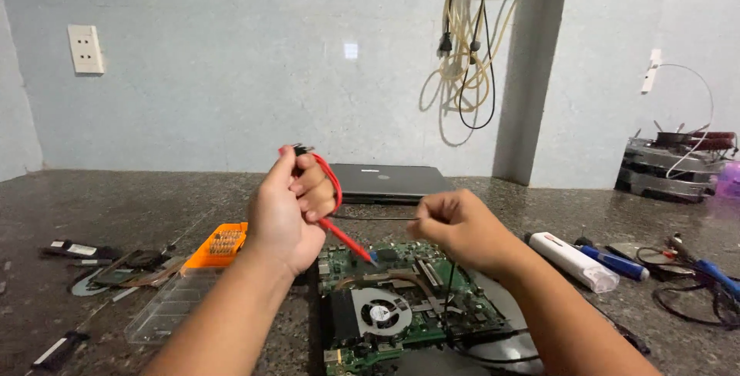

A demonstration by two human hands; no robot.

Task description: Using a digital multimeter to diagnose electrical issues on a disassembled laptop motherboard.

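Observation:
My left hand (289,210) is raised above the counter and grips a flat red cable (339,233) that loops over its fingers, with a dark connector at the top. The cable runs down to a green laptop motherboard (401,299) with a round fan (379,316) and a copper heat pipe. My right hand (455,226) hovers over the board's upper right, fingers curled as if pinching something thin; what it holds cannot be made out.
A closed dark laptop (393,182) lies behind the board. An orange screwdriver bit set (220,243) with a clear lid sits to the left, beside loose parts. A white tube and blue pens (586,262) lie to the right, with cables and stacked devices (671,164) beyond.

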